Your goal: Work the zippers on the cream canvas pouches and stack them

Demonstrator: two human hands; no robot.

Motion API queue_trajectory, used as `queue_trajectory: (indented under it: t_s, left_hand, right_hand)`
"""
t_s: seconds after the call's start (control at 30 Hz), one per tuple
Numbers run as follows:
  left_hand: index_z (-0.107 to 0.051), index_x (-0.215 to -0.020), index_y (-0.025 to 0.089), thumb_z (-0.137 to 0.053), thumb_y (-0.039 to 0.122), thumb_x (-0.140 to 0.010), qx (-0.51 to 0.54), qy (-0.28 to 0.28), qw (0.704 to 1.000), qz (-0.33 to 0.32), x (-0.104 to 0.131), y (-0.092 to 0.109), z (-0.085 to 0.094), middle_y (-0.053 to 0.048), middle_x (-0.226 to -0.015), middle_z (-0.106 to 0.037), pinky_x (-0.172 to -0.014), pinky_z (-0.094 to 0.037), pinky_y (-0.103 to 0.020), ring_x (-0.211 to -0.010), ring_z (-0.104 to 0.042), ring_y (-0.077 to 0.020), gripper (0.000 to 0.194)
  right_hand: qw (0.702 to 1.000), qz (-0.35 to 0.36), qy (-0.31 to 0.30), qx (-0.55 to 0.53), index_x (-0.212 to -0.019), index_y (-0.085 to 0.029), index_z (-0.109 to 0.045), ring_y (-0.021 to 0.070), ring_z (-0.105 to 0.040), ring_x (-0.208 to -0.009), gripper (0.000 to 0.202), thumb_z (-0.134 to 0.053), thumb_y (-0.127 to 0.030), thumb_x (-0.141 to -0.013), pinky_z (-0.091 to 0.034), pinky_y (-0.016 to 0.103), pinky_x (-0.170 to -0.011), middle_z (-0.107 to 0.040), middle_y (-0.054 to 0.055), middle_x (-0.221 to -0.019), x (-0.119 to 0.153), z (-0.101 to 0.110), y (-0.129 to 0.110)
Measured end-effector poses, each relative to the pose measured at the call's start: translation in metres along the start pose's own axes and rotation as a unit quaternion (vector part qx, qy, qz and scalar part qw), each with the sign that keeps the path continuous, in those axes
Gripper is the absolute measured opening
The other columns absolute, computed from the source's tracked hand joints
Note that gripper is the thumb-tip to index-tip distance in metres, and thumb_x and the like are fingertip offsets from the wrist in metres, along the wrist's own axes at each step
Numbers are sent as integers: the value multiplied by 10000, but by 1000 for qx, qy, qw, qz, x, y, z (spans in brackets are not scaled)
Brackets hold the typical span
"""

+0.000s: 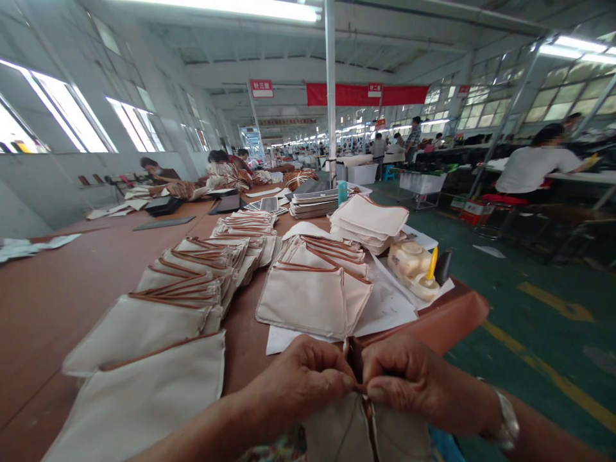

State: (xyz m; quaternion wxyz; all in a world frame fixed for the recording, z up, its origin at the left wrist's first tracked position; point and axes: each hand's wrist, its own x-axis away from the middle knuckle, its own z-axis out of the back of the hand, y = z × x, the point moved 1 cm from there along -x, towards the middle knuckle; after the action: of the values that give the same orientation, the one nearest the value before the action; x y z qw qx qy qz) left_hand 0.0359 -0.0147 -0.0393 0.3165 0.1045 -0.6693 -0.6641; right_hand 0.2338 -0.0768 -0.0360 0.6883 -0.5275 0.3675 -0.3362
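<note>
At the table's near edge, my left hand (310,372) and my right hand (418,378) face each other, thumbs and fingertips pinching the brown edge of a cream sewn fabric piece (337,430). It hangs below my hands, with a dark seam or opening down its middle and its lower part out of frame. Just beyond my hands leans a fanned row of similar cream pieces with brown edges (303,298). A longer overlapping row of pieces (158,378) runs along my left side.
The brown-covered table (110,250) carries a stack of cream panels (368,218), a translucent container (409,260) with a yellow stick, white paper (385,308) and a turquoise bottle (342,191). A person in a white shirt (534,168) sits at the right; several others work farther back.
</note>
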Motion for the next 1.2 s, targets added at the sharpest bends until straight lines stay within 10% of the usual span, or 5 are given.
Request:
queue_trajectory:
  t_s: [0.33,0.5,0.63,0.9,1.2]
  left_hand:
    - [-589,-684,126,-543,207,-719,-86,48,993,-62,0,2,-15,12,-628,-482,-506,-271,-203,-556,-332,-91,100]
    - [-541,-721,142,-647,519,-801,-112,-127,985,-21,11,6,31,42,-630,-367,-490,-212,-205,-562,-287,-89,400]
    - [-620,-747,128,-631,550,-829,-224,-113,966,-60,15,25,59,16,-681,-428,-560,-293,-205,-647,-377,-121,430]
    - [-634,-706,146,-604,385,-897,-295,-104,934,-171,-2,69,-4,38,-624,-414,-546,-292,-198,-601,-374,-100,308]
    - [-634,-827,135,-730,675,-661,-128,-131,983,19,1,21,85,21,-672,-483,-556,-318,-204,-605,-392,-111,572]
  right_hand:
    - [997,-40,63,-20,-708,-125,-596,112,-425,-632,189,-644,-256,-836,-332,222,-568,-542,-1,-682,4,-9,18]
    - [996,-33,71,-38,-742,-136,-603,114,-381,-616,325,-626,-429,-882,-307,240,-562,-489,-8,-676,26,20,11]
    - [991,-57,120,-15,-694,-153,-592,115,-381,-591,359,-651,-463,-865,-301,241,-543,-473,-18,-651,45,69,12]
    - [994,-10,-84,72,-944,-167,-677,181,-570,-799,390,-775,-482,-737,-448,265,-723,-617,11,-854,-4,27,-14]
    - [996,-7,-47,74,-945,-131,-714,176,-557,-797,293,-588,-394,-917,-449,249,-685,-616,29,-873,1,32,11]
